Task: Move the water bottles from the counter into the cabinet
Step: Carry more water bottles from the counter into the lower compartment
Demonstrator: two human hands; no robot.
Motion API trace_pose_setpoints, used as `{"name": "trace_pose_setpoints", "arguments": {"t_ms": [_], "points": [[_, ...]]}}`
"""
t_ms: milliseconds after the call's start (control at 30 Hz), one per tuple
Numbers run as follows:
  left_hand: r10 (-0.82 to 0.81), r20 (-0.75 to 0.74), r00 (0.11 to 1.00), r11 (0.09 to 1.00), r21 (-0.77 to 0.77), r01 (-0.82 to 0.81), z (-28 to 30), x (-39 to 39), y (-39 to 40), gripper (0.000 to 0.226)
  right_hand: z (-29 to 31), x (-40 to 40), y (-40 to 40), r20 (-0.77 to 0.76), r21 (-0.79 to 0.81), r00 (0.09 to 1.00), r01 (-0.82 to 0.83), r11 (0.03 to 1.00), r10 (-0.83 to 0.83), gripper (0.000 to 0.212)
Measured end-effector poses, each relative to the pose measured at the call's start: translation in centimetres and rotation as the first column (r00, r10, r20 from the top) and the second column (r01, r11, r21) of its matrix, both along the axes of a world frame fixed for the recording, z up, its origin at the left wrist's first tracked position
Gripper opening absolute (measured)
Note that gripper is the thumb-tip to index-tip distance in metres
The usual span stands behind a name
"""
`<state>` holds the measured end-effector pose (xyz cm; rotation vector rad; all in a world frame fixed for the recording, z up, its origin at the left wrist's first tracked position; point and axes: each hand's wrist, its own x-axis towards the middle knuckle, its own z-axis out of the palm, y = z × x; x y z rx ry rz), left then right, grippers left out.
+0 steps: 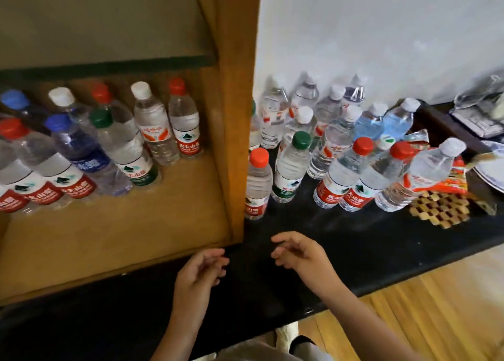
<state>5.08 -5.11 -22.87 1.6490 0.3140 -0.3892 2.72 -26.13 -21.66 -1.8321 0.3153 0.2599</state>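
Observation:
Several water bottles with red, white, green and blue caps stand inside the wooden cabinet (169,224) on its shelf, among them a red-capped bottle (184,120) at the right end. More bottles crowd the black counter (354,240) to the right of the cabinet wall. A red-capped one (257,183) stands nearest that wall, and a green-capped one (293,167) stands beside it. My left hand (197,273) and my right hand (300,254) hover over the counter's front, fingers loosely curled, holding nothing.
A woven wooden trivet (441,208) lies at the right of the bottles, under a red snack packet (452,180). A plate (491,169) and plastic wrapping (482,109) sit at the far right. Wooden floor (436,306) shows below the counter edge.

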Motion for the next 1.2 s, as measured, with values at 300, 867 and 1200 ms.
{"name": "trace_pose_setpoints", "arguments": {"t_ms": [300, 867, 1200], "points": [[-0.072, 0.034, 0.997, 0.997, 0.011, 0.072, 0.2, 0.4, -11.2, 0.054, -1.3, -0.1, -7.9, 0.064, 0.058, 0.966, 0.245, 0.968, -0.249, 0.033], [0.136, 0.309, 0.941, 0.972, 0.143, -0.187, 0.0, 7.8, -15.0, 0.075, -2.7, 12.2, -7.9, 0.263, -0.069, 0.956, 0.150, 0.986, -0.127, 0.104], [0.104, 0.354, 0.930, 0.904, 0.356, -0.236, 0.1, 6.4, -16.5, 0.080, -3.3, 12.3, -7.2, 0.318, -0.114, 0.937, 0.187, 0.976, -0.143, 0.072]]}}
